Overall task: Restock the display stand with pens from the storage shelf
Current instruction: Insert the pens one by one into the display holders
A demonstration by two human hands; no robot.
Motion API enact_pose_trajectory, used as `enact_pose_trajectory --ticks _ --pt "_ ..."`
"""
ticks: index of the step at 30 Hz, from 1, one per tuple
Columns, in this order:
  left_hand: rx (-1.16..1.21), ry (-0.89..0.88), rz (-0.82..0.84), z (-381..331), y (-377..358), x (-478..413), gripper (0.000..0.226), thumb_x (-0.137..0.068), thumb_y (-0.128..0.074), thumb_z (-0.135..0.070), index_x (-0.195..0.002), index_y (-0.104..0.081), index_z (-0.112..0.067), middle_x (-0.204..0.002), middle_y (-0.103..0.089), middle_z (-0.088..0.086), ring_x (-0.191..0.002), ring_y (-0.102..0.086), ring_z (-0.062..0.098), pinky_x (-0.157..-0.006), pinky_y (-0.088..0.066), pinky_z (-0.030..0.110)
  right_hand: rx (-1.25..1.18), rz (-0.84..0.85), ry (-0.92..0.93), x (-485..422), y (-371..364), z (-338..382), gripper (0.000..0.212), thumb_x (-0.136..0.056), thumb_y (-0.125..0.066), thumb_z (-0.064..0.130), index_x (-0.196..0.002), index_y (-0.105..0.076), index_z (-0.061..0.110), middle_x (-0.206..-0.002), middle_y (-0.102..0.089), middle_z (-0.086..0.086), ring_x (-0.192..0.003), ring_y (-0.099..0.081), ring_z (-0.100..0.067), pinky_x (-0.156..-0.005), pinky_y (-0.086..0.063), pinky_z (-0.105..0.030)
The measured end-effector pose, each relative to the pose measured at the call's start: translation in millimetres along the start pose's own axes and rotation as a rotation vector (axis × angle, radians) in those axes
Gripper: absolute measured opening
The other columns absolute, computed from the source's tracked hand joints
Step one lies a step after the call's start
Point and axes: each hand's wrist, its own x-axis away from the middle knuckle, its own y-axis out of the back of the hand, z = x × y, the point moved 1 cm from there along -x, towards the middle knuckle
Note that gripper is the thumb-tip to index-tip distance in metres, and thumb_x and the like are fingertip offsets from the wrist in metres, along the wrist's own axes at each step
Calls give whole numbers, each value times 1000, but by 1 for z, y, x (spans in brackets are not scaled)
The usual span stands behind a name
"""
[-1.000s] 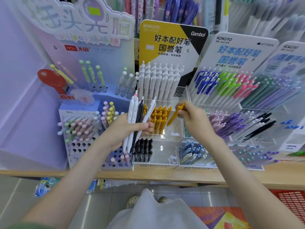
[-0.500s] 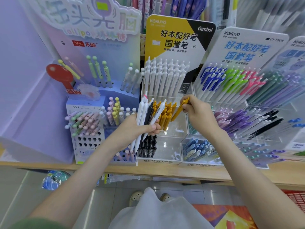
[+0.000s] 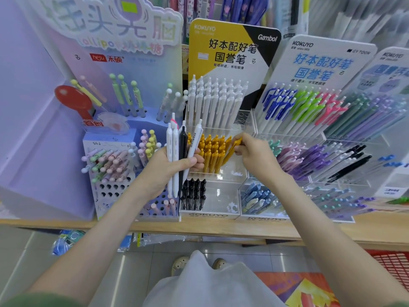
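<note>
Risk sits mostly at the right hand (image 3: 254,156), whose thumb and fingertips pinch a single yellow pen (image 3: 231,151) by its upper end. The pen is tilted, with its lower end among the yellow pens (image 3: 210,151) standing in the clear middle tier of the display stand (image 3: 208,214). That stand sits against the front edge of the worktop (image 3: 221,229), about midway along it. If the pen goes in on this slant, it could snag a neighbour's clip and lever it askew, or wedge across the row instead of seating.

The left hand (image 3: 168,167) is curled round a bundle of white and black pens (image 3: 177,147), held upright just beside the same tier. The bundle fans out at the top, so a slackened grip could drop one onto the black pens (image 3: 193,193) below or over the front edge to the floor (image 3: 110,273).
</note>
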Motion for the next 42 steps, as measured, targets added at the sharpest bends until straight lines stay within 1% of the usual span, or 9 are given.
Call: enact_pose_trajectory --ticks 8,12,15,18,24,29,33,38,42 --pt "-93 29 47 0 -6 -4 17 -84 -63 -4 -99 -67 -9 -90 -75 7 -87 -72 21 -80 -58 31 159 65 37 3 -20 0 22 -94 -40 -4 -113 -38 6 -106 -65 -19 -95 -62 -30 -68 -44 -31" --pt "-141 37 65 -7 -11 -6 15 -88 -59 1 -98 -66 -8 -88 -75 5 -82 -72 16 -73 -58 26 252 8 37 2 -11 2 13 -96 -50 15 -106 -44 9 -93 -64 -10 -84 -61 -29 -68 -49 -40" --pt "-126 40 100 -14 -15 -9 15 -88 -59 2 -100 -64 -6 -86 -75 6 -78 -71 17 -72 -57 25 -8 -97 87 7 12 19 26 -95 -54 21 -120 -52 17 -101 -61 4 -91 -58 -13 -83 -49 -30" --pt "-126 51 178 -22 -25 -14 15 -88 -59 3 -97 -65 -6 -82 -74 7 -75 -71 18 -72 -57 26 -386 63 121 14 29 43 30 -94 -55 15 -120 -54 31 -105 -63 14 -100 -59 -2 -90 -47 -19" --pt "-119 55 261 -38 -42 -32 22 -89 -58 2 -106 -64 -10 -96 -74 10 -88 -71 24 -80 -58 32 -665 68 55 11 47 42 5 -89 -60 6 -94 -63 6 -77 -68 2 -70 -62 -7 -68 -49 -22" --pt "-209 -49 155 -60 -33 -46 6 -89 -60 1 -93 -63 -1 -89 -75 10 -85 -71 21 -76 -59 31 -920 -248 55 4 89 34 7 -95 -50 8 -89 -48 7 -76 -69 -9 -62 -60 -20 -54 -49 -25" --pt "-426 -38 134 -81 -29 -48 8 -87 -66 -5 -91 -60 -1 -75 -72 7 -48 -54 10 -49 -48 23 -588 -414 61 -12 109 30 11 -92 -57 9 -99 -52 1 -71 -66 -16 -55 -61 -25 -55 -52 -39" --pt "-456 -17 169 -84 -34 -51 18 -92 -59 -15 -79 -53 -4 -50 -60 -1 -39 -43 8 -41 -38 20 -366 -377 35 -32 95 34 21 -90 -59 7 -72 -47 7 -70 -67 -17 -56 -67 -19 -59 -56 -32" --pt "-303 37 124 -73 -30 -53 25 -94 -57 -18 -72 -47 -8 -53 -48 4 -41 -41 11 -42 -35 21 -320 -328 28 -45 78 35 10 -92 -57 8 -82 -54 6 -73 -68 0 -65 -69 -15 -69 -58 -36"
